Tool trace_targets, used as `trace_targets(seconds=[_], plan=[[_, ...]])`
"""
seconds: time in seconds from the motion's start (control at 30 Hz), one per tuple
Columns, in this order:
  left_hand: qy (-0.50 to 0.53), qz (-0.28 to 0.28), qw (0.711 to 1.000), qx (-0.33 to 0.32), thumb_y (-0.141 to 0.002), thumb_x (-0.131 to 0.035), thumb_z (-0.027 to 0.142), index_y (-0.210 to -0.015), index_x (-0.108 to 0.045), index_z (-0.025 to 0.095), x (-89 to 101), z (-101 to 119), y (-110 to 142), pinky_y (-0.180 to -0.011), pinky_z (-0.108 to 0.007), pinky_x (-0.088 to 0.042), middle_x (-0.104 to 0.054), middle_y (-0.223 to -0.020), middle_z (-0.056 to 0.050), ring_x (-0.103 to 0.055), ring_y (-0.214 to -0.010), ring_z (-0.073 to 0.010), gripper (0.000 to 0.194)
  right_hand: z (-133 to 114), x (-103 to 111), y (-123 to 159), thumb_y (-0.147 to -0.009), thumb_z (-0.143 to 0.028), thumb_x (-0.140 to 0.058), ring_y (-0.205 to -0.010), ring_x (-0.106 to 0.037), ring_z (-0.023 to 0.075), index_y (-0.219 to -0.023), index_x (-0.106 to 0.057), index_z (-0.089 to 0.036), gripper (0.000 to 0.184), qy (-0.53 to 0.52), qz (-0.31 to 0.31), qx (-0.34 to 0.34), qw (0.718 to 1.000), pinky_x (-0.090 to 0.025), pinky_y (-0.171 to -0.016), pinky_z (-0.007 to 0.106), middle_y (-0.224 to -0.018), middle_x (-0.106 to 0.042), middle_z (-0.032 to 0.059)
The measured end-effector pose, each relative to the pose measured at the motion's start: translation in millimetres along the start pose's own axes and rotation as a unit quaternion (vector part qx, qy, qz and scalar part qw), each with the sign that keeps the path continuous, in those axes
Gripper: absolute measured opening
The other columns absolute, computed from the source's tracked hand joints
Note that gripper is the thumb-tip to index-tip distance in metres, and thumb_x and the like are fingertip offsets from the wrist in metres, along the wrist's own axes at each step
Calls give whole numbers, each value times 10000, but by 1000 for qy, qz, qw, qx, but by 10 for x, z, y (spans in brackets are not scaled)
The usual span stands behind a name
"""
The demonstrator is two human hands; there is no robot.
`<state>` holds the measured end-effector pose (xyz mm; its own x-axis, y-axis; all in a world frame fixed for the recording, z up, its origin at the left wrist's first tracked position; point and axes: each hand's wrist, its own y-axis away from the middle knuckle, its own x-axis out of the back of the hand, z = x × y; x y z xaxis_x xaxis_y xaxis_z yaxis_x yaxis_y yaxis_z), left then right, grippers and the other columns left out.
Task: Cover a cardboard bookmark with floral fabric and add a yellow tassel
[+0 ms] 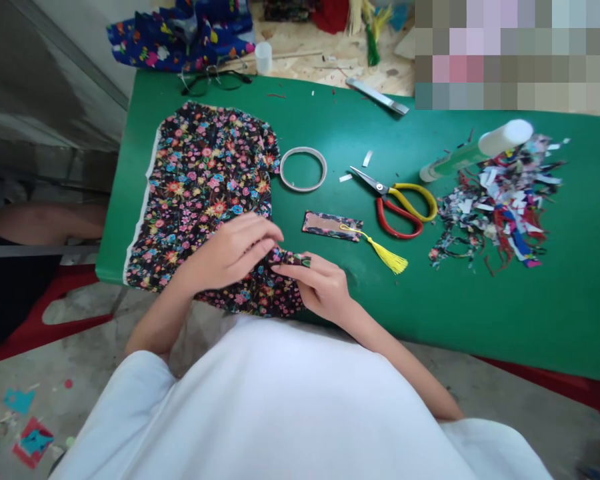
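At the near edge of the green table, my right hand (326,285) is closed on a narrow piece of black floral fabric (291,257), thumb and fingers along it. My left hand (236,248) has its fingers bent and pinched at the left end of that same piece; exactly what its fingertips grip is partly hidden. Beneath both hands lies a large sheet of the same floral fabric (207,170) with a white edge on its left. Just to the right rests a small floral-bordered bookmark (325,225) with a brown middle and a yellow tassel (391,259).
A roll of tape (303,189) and scissors (400,208) with red and yellow handles lie beyond the bookmark. Farther right are a glue bottle (460,160) and a heap of fabric scraps (505,207). Eyeglasses (215,81), a metal blade-like tool (377,97) and blue patterned fabric (180,40) are at the back.
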<state>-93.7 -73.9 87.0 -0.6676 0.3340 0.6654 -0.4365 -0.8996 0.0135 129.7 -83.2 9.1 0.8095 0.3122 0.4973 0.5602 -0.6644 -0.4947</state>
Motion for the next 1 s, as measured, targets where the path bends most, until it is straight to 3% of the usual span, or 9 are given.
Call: trace_targets(seconds=[0.1, 0.17, 0.23, 0.3, 0.4, 0.53, 0.7, 0.83, 1.0], plan=[[-22, -101, 991, -80, -1000, -352, 321, -1056, -687, 210, 55, -141, -246, -1137, -397, -399, -752, -1162, -97, -628, -1194, -217, 358, 15, 10, 9, -922, -36, -437, -703, -602, 164, -1112, -758, -223, 417, -9, -7, 80, 997, -554, -661, 280, -629, -625, 2], [-29, -213, 968, -132, -988, -323, 319, -899, -703, 246, 32, -201, -395, -1186, -411, -344, -781, -998, -71, -665, -1081, -215, 397, 14, 27, 21, -938, -72, -442, -640, -562, 162, -1114, -757, -215, 388, -11, -22, 99, 995, -500, -586, 269, -609, -614, 3], [-60, -287, 940, -174, -980, -286, 339, -730, -666, 250, -23, -235, -513, -1115, -410, -407, -747, -785, -82, -652, -816, -214, 464, -2, 62, 35, -958, -96, -420, -568, -540, 139, -1104, -760, -235, 396, -19, -48, 84, 995, -468, -554, 256, -611, -620, -2], [-122, -321, 920, -189, -968, -273, 371, -615, -614, 248, -73, -272, -607, -890, -410, -490, -670, -625, -91, -568, -628, -214, 506, -35, 119, 41, -970, -87, -398, -509, -524, 109, -1068, -766, -248, 413, -47, -70, 58, 995, -444, -531, 231, -587, -609, -18], [-244, -266, 915, -182, -901, -378, 388, -520, -579, 231, -47, -400, -735, -785, -430, -454, -567, -484, -65, -473, -511, -188, 459, -98, 239, 34, -974, -55, -389, -435, -469, 72, -1015, -762, -228, 413, -106, -90, 47, 989, -386, -479, 208, -547, -595, -40], [-340, -169, 920, -97, -852, -425, 396, -508, -581, 218, 239, -673, -849, -898, -460, -429, -478, -447, -30, -521, -588, -187, 417, -143, 440, 81, -965, -38, -394, -403, -453, 64, -1007, -768, -208, 413, -111, -96, 20, 989, -359, -449, 203, -488, -555, -49], [-349, -111, 930, 30, -866, -451, 442, -790, -698, 199, 600, -847, -760, -1044, -518, -363, -667, -767, -93, -629, -927, -278, 355, -118, 709, 330, -903, -13, -453, -394, -461, 84, -1013, -778, -230, 406, -69, -84, -45, 993, -344, -424, 233, -502, -580, -45], [-414, -106, 900, 89, -929, -385, 525, -1161, -635, 140, 593, -857, -591, -935, -471, -438, -651, -1190, -201, -626, -1033, -335, 514, -123, 921, 586, -872, 9, -481, -393, -494, 98, -1067, -771, -256, 438, -18, -97, -103, 990, -350, -407, 247, -526, -604, -45], [-360, -76, 925, 95, -916, -451, 611, -1043, -647, 186, 458, -911, -416, -986, -446, -426, -675, -999, -139, -612, -1059, -326, 485, -135, 1065, 833, -890, -15, -494, -414, -549, 124, -1084, -770, -247, 409, 57, -101, -160, 980, -391, -401, 249, -529, -600, -31]])
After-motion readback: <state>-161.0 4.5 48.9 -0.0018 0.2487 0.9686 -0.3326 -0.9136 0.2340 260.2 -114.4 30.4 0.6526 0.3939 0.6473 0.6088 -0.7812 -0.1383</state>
